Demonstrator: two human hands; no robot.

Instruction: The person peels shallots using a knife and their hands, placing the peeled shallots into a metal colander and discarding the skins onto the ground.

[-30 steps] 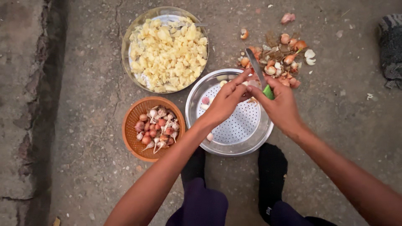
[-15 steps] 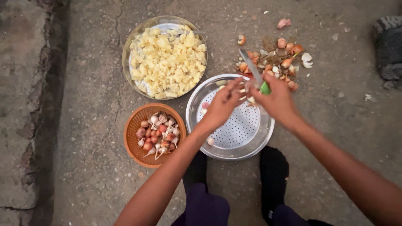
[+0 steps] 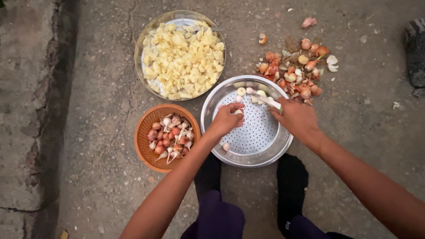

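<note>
My left hand [image 3: 226, 118] hovers over the perforated steel colander [image 3: 274, 148], fingers curled around a small peeled bulb. My right hand [image 3: 298, 117] rests at the colander's right rim, shut on a knife [image 3: 271, 101] whose blade lies flat, pointing left over the colander. Several peeled white bulbs [image 3: 241, 91] lie at the colander's far side, and one [image 3: 226, 146] near the front. An orange basket [image 3: 142, 146] of unpeeled reddish shallots [image 3: 170, 136] sits left of the colander.
A glass bowl [image 3: 141, 44] of yellow chopped pieces stands behind the basket. A pile of peels and skins [image 3: 299, 71] lies on the concrete floor behind the colander. A dark cloth [image 3: 416, 51] is at the right edge. My dark-socked feet [image 3: 292, 177] are below.
Both hands came down from above the colander's far rim. My left hand drew back toward the colander's middle. The knife, earlier pointing up and away, now lies flat pointing left.
</note>
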